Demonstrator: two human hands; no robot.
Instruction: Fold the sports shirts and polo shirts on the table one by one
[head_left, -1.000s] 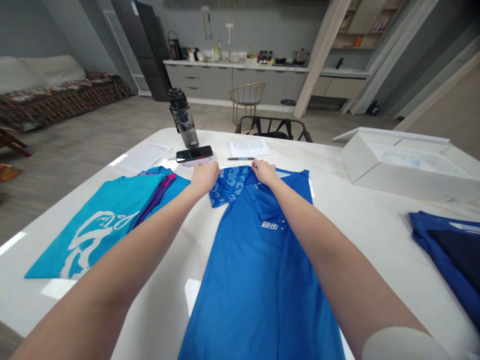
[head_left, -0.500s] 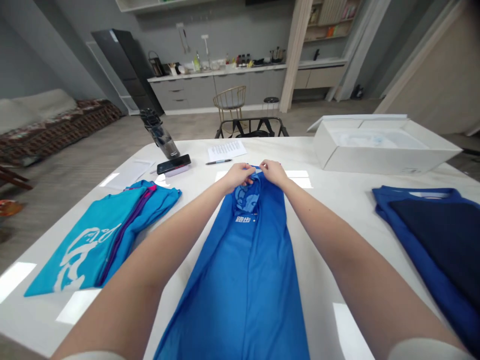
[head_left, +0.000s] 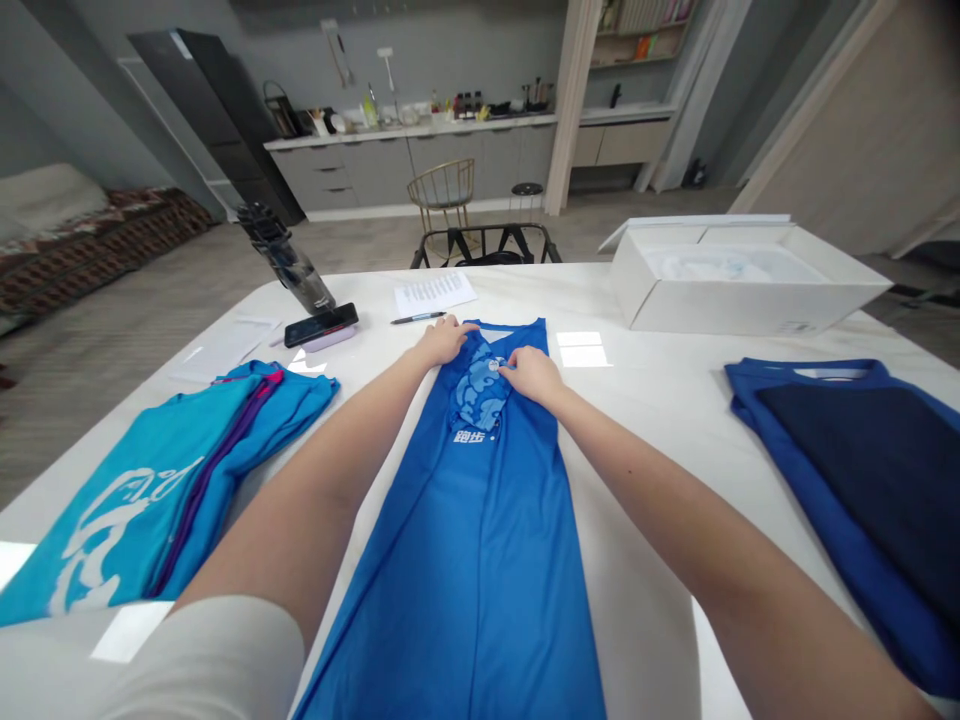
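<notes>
A long blue sports shirt (head_left: 517, 540) with white lettering lies lengthwise in front of me, its sides folded inward. A light-blue cloud pattern (head_left: 480, 390) shows below its neckline. At the far left shoulder, my left hand (head_left: 445, 342) is closed on the shirt's edge; its lower fingers are partly hidden. My right hand (head_left: 535, 376) pinches the patterned fabric just below the neck opening, by a small white round mark.
Folded turquoise shirts (head_left: 135, 490) lie on the left and folded dark blue clothes (head_left: 840, 430) on the right. A white box (head_left: 720, 305) stands far right. Beyond the left hand are a pen (head_left: 418, 318), a printed sheet (head_left: 436, 292), a phone (head_left: 321, 325) and a bottle (head_left: 292, 265).
My hands have moved apart from the collar, the left to the left shoulder and the right down toward the chest. The neckline now lies spread wider, showing more pattern. The view has shifted slightly.
</notes>
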